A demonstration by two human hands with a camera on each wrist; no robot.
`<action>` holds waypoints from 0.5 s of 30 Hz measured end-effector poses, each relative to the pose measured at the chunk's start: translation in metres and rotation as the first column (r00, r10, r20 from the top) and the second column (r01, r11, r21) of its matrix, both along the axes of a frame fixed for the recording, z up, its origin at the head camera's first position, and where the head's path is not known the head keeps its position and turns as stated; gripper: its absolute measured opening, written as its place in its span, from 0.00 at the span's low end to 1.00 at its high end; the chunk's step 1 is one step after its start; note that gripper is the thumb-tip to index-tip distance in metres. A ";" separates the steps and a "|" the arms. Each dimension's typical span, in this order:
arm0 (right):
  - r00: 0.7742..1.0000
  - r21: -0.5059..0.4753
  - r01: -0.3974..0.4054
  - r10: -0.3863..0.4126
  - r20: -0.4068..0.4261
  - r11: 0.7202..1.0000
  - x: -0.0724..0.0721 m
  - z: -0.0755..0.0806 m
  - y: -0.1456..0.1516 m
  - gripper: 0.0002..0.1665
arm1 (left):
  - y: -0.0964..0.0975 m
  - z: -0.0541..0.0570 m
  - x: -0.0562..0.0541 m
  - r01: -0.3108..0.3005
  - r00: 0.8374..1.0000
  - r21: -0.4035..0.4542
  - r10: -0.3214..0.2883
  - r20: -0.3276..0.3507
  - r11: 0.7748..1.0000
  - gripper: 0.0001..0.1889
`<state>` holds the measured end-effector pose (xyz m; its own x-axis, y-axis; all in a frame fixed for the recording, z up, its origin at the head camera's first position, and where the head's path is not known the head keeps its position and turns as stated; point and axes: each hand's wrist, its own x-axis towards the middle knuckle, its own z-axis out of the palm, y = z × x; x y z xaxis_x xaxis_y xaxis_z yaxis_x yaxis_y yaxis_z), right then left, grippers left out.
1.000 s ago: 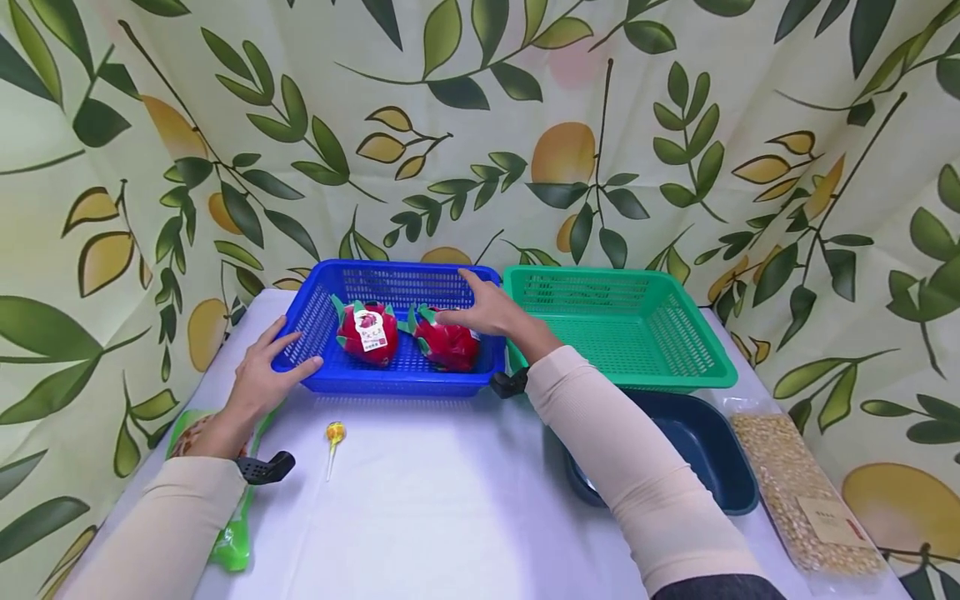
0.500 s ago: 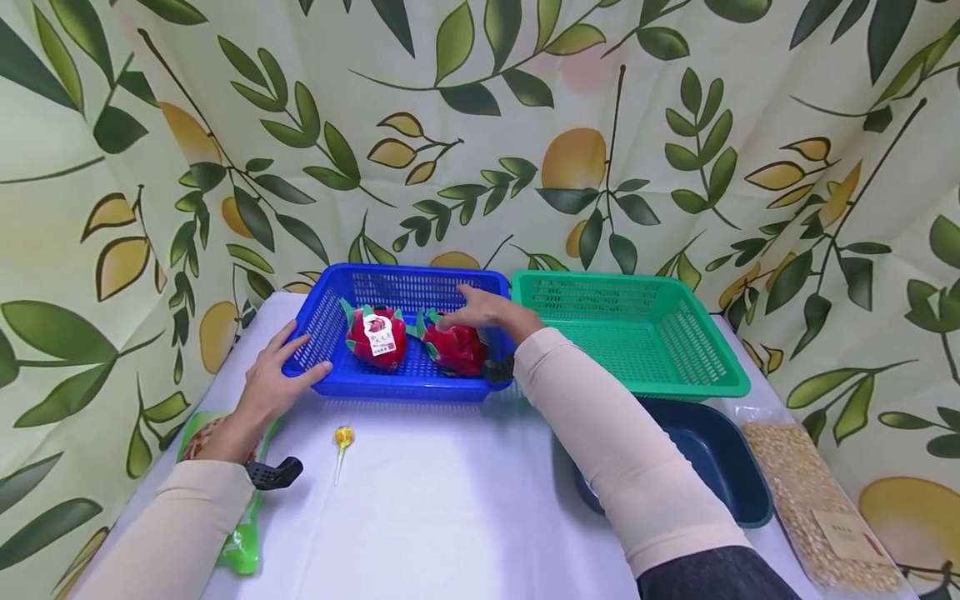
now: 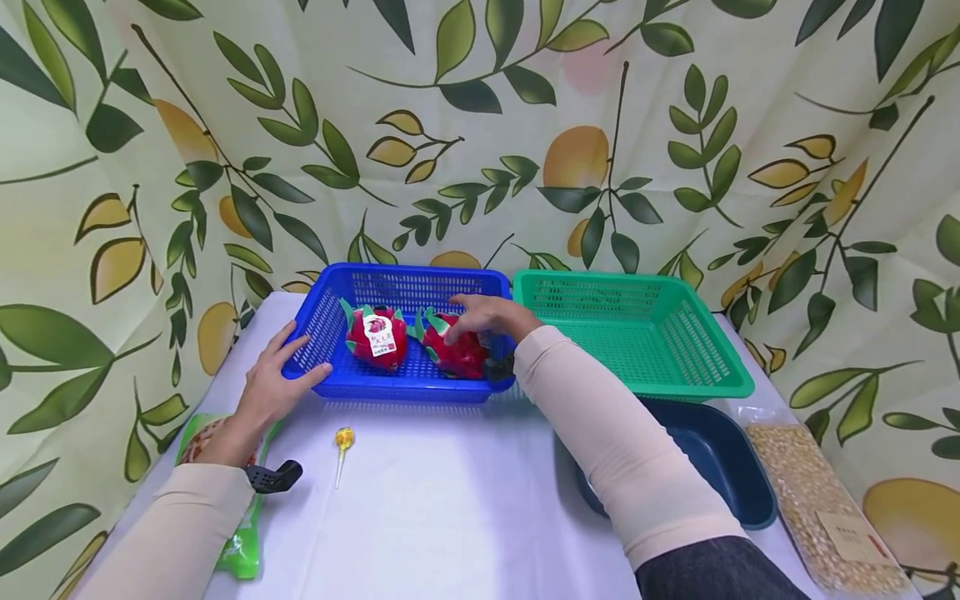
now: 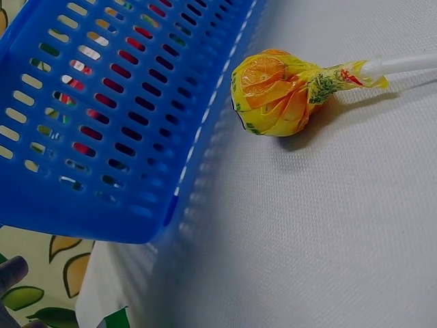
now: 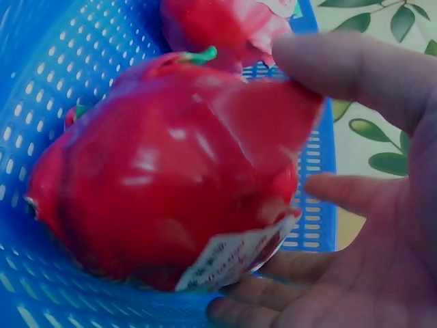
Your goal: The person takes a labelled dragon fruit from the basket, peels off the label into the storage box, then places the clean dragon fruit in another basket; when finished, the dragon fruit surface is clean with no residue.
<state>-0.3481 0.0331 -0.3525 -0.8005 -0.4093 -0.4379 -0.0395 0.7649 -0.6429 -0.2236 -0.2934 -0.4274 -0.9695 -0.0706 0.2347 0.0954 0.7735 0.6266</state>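
A blue plastic basket (image 3: 408, 389) contains two dragon fruits. My right hand (image 3: 487, 315) reaches in over its back right and grips the right-hand dragon fruit (image 3: 459, 357). In the right wrist view, the thumb lies on this red dragon fruit (image 5: 157, 171) near a loose flap, with fingers behind and below it. The left-hand dragon fruit (image 3: 375, 354) wears a round white label and is untouched. My left hand (image 3: 270, 387) spreads its fingers at the basket's left rim, thumb by the front corner. A yellow-wrapped lollipop (image 4: 270, 92) lies on the cloth in front of the basket.
A green basket (image 3: 697, 391) stands right of the blue one. Before it is a dark blue basin (image 3: 720, 467), partly behind my right forearm. A bag of pale kernels (image 3: 817, 500) lies at far right. A green package (image 3: 243, 546) lies under my left forearm.
My right hand has come down onto the right-hand dragon fruit, its thumb now against it, and the fruit has tilted slightly. The left hand stays at the basket's rim. The view shifted a little.
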 end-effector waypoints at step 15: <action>0.999 0.235 -0.009 0.021 -0.046 0.972 0.007 -0.005 -0.011 0.55 | 0.000 0.001 0.000 0.003 1.000 -0.002 -0.003 0.010 1.000 0.41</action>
<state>-0.3411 0.0223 -0.3572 -0.8172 -0.3118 -0.4848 -0.0781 0.8932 -0.4428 -0.2233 -0.2938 -0.4268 -0.9719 -0.0675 0.2254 0.0915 0.7742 0.6263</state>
